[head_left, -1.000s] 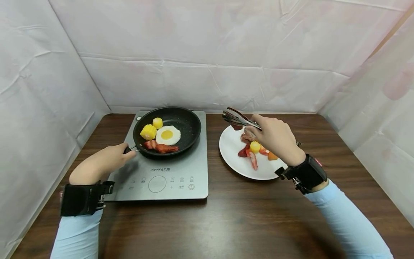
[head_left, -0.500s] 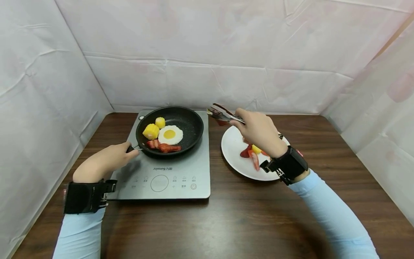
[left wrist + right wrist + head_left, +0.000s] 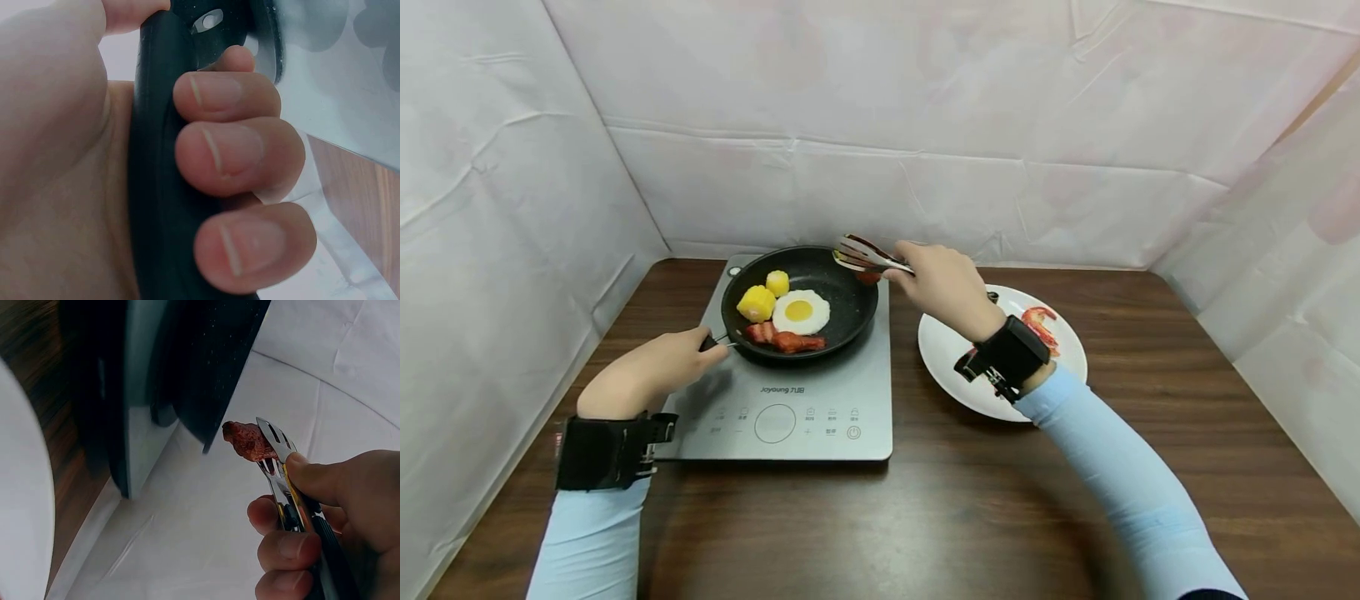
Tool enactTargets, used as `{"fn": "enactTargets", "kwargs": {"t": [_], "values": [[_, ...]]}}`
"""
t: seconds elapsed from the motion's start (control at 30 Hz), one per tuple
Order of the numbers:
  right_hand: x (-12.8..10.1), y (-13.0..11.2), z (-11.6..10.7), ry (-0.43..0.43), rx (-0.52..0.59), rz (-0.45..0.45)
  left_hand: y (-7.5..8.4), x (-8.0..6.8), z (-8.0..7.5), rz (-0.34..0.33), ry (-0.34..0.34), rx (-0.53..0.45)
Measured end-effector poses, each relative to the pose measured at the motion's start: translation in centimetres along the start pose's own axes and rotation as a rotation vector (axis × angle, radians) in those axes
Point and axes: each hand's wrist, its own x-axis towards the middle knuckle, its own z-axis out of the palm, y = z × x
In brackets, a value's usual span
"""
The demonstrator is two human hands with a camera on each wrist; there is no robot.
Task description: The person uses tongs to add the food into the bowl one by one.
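My left hand (image 3: 658, 367) grips the black handle (image 3: 153, 162) of a frying pan (image 3: 853, 310), its fingers curled round it. In the pan lie a fried egg (image 3: 802, 312), yellow corn pieces (image 3: 756, 303), a bacon strip (image 3: 762, 332) and a reddish drumstick-shaped piece (image 3: 797, 342). My right hand (image 3: 943, 287) holds metal tongs (image 3: 867, 254) over the pan's right rim. Between the tongs' tips is a browned chunk of meat (image 3: 247, 440), clear of the pan in the right wrist view.
The pan sits on a silver induction cooker (image 3: 805, 433). To its right, a white plate (image 3: 942, 362) carries red-and-white food strips (image 3: 1040, 329); my right forearm hides part of it. Behind the wooden table (image 3: 925, 517) hangs a pale sheet (image 3: 880, 125).
My right hand has moved left from above the plate to the pan's right rim, carrying the meat in the tongs. My left hand has kept its grip on the handle.
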Motion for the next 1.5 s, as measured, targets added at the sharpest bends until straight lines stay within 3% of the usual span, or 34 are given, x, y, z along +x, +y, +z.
{"fn": "enactTargets", "kwargs": {"t": [0.37,0.83,1.5], "values": [[2.4,-2.5,1.7,-0.06,-0.006,-0.076,0.7,-0.2,0.0,0.007,0.001,-0.013],[3.6,-3.7,4.3,-0.125,-0.003,-0.08,1.0,-0.2,0.2,-0.001,-0.01,-0.037],[3.8,-4.4,3.9,-0.109,-0.049,-0.039,1.0,-0.1,0.1,0.019,0.002,-0.042]]}}
